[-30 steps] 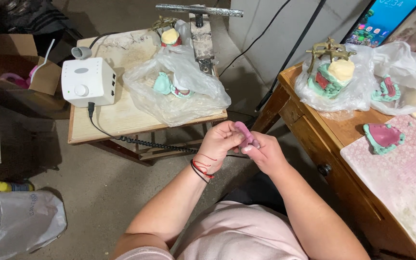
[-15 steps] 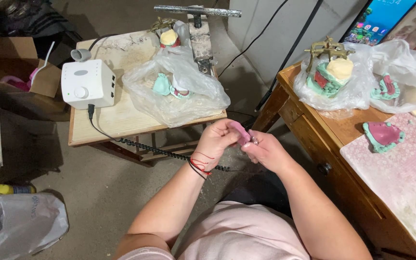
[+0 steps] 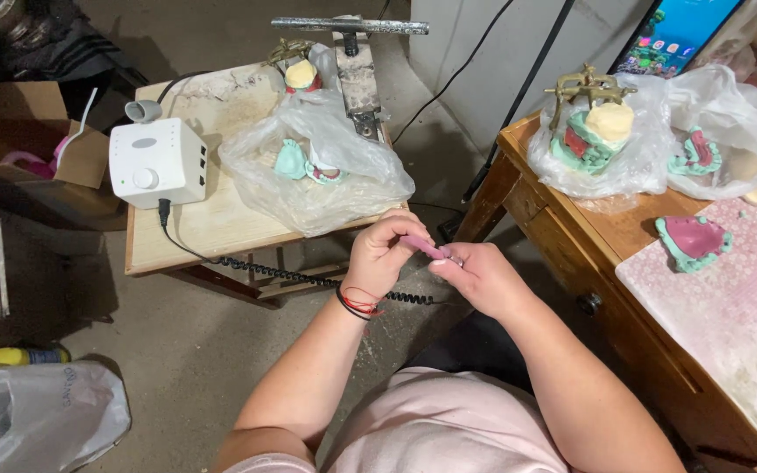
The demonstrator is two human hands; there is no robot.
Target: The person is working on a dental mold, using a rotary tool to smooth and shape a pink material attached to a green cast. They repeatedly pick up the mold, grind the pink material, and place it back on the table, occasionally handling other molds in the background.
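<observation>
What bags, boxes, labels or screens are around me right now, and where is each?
Screen: top right behind the desk, tilted, lit blue with small icons.
Clear plastic bag: on the small wooden table, green casts inside.
Two clear bags: on the desk, holding casts.
Cardboard box: far left, brown, open.
White plastic bag: floor, bottom left, small dark print.

Bare grey concrete floor (image 3: pixel 177 368) seen throughout, dusty and stained. Small wooden side table (image 3: pixel 212 228) placed far left of centre, top worn and pale. Wooden desk (image 3: pixel 571 228) with drawer knob set at right, partly covered by pink patterned cloth (image 3: pixel 729 307). Pale wall (image 3: pixel 484 61) seen far centre, dark cables run along it. Cardboard box (image 3: pixel 10 131) set at far left. Lighting even, soft.
</observation>
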